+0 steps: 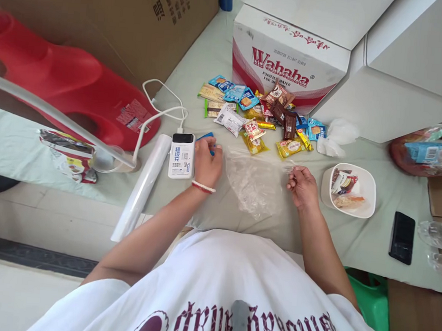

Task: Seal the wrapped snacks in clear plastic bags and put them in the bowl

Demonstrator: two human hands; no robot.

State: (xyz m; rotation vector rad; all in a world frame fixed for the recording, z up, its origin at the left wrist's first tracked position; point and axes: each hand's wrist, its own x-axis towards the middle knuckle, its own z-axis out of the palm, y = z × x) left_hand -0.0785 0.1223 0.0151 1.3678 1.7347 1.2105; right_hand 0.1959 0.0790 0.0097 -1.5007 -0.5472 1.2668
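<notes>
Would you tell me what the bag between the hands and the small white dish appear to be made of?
The bag looks like thin clear plastic film: see-through, crinkled, glinting. The right hand pinches its edge. The white dish seems glossy plastic or ceramic; its smooth, rounded rim leaves that open.

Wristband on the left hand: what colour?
Red and white wristband, left hand; clearest in the head view.

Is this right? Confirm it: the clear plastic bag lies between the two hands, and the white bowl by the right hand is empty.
Not quite. In the head view the clear plastic bag does lie between the left hand and the right hand, but the white bowl holds a few wrapped snacks.
</notes>
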